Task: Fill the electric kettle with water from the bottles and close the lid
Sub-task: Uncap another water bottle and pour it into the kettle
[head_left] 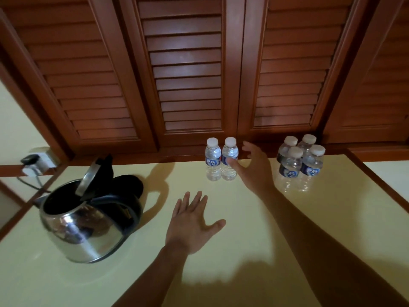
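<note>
Head view: kettle [88, 218] on worktop [243, 240] at left, lid [88, 180] up. Right hand [254, 167] spread, thumb touching nearer of two capped bottles [229, 159]; left hand [192, 222] open, empty. Risk: careless reach topples neighbouring bottle [213, 159].

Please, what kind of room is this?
Probably a hotel room: small complimentary-style water bottles, an electric kettle on a cream table, and louvered wooden wardrobe doors behind.

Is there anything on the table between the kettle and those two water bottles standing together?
In the head view, nothing stands between the kettle and the pair of bottles: only bare table with the kettle's shadow.
</note>
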`<state>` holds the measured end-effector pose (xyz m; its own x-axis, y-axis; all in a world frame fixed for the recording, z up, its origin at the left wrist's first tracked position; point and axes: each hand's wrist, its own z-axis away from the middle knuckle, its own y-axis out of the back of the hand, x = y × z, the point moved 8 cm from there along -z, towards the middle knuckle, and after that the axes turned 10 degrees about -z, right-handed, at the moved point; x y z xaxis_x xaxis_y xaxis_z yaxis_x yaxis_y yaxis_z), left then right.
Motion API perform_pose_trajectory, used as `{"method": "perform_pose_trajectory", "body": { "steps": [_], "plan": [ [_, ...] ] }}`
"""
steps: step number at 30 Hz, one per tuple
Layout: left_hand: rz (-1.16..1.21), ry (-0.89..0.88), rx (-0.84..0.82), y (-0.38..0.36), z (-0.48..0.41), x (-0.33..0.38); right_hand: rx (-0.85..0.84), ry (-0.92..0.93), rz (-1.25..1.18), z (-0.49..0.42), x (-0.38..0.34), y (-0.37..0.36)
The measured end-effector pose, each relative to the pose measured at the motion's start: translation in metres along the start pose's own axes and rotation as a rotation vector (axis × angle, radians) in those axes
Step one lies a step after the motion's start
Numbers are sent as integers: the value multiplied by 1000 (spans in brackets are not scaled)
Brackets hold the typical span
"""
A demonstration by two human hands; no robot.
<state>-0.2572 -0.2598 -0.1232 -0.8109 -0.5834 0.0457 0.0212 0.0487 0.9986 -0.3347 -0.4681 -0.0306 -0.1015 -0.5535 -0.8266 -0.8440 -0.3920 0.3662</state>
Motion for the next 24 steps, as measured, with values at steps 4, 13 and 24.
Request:
{"method": "perform_pose_trajectory", "body": {
  "steps": [4,13,24],
  "plan": [
    [6,6,-3,-1,-2,-2,-146,-53,-71,-20,0,-21],
    [75,9,20,3,-7,-4,-82,-18,-37,-9,3,-3],
    [950,37,177,36,43,-16,-201,-54,-21,86,-72,-3]
  ]
}}
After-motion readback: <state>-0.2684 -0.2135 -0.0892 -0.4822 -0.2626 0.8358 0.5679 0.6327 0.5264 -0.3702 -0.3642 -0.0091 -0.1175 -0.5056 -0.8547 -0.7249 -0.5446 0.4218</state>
